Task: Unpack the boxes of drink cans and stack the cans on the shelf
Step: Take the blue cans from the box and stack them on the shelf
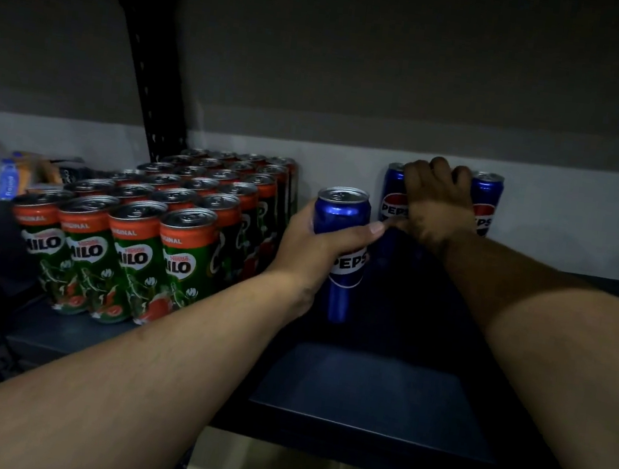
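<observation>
Head view: right hand [436, 203] hides can between two Pepsi cans [393, 194].

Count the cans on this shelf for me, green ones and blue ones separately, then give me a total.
Green Milo cans: 24, standing 4 across and 6 deep
Blue Pepsi cans: 3, one gripped by the left hand, two at the back on either side of the right hand
Total: 27 cans in view
</observation>
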